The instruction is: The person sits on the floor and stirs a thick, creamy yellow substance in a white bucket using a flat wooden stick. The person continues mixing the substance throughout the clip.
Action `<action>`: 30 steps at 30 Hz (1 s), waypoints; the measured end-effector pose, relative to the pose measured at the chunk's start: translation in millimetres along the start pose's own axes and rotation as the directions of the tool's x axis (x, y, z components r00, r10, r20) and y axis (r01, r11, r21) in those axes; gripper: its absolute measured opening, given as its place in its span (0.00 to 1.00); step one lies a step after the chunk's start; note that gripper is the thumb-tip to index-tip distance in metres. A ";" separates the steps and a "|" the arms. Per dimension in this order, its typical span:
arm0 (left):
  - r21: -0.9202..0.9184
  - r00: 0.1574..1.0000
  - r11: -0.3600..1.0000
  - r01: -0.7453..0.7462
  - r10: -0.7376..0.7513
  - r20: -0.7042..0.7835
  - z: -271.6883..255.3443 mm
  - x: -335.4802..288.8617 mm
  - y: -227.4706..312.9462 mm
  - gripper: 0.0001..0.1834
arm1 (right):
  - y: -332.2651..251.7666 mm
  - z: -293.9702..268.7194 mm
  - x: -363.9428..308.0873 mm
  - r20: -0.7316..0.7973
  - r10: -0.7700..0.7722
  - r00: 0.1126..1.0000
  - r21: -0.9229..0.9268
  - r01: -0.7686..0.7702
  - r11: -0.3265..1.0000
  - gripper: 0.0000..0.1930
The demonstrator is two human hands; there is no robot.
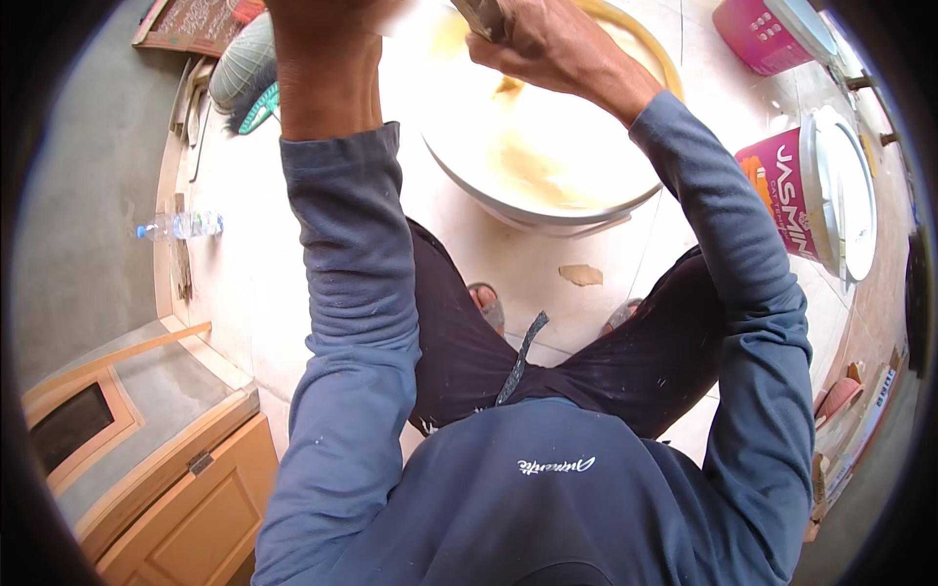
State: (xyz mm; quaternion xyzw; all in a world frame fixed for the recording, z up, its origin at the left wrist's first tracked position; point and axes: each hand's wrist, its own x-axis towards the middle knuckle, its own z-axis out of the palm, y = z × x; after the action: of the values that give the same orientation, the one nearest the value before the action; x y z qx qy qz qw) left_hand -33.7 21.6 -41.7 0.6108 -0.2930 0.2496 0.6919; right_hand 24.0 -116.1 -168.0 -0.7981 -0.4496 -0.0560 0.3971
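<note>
A wide round tub (547, 217) stands on the floor in front of my feet, overexposed, with white and creamy-yellow matter inside. Over its far right side, my right hand (547, 47) is closed around a grey-brown, stick-like piece (481, 16) that runs off the upper edge. What its far end touches is out of view. My left hand (332, 18) reaches up beyond the tub's left side; its fingers are cut off and smeared at the top of the picture, so its grip is hidden.
Two magenta-and-white buckets (782, 186) stand to the right. At left are a clear plastic bottle (186, 226), a green-and-black brush head (258, 109) and wooden doors (195, 508). A tan flake (580, 274) lies between my feet. Long boxes lean at the lower right.
</note>
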 end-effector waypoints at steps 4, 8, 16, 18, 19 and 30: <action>-0.137 0.981 0.982 0.127 -0.145 -0.130 -12.5 -1.1 -17.3 0.19 | -7.0 -11.9 -13.2 0.073 0.201 0.977 -0.237 -0.179 0.955 0.07; -0.123 0.928 0.958 0.260 -0.283 -0.244 -22.3 -9.3 -10.2 0.17 | -25.8 -7.9 -26.6 0.124 0.134 0.983 -0.148 -0.115 0.982 0.07; 0.105 0.983 0.982 0.154 -0.142 -0.119 -8.8 -17.8 38.3 0.19 | -43.7 16.3 -23.7 0.145 0.010 0.989 0.078 -0.022 0.997 0.11; 0.149 0.990 0.982 0.112 -0.096 -0.107 -1.1 -17.4 34.0 0.18 | -38.5 20.2 -18.4 0.058 -0.013 0.998 0.082 0.008 0.997 0.10; 0.162 0.993 0.983 0.085 -0.070 -0.096 1.9 -16.4 30.4 0.18 | -33.1 19.6 -16.6 0.041 0.002 0.999 0.083 -0.005 0.997 0.11; -0.073 0.996 0.996 0.053 -0.048 0.069 6.2 12.2 -25.6 0.22 | 5.2 -23.8 -13.4 -0.007 0.215 0.976 -0.147 -0.214 0.966 0.09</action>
State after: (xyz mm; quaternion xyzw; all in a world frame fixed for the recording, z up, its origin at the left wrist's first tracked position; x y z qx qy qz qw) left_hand -7.8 12.0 -50.4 0.5999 -0.3096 0.2000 0.7101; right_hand 26.3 -142.9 -160.9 -0.8695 -0.3569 -0.0421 0.3389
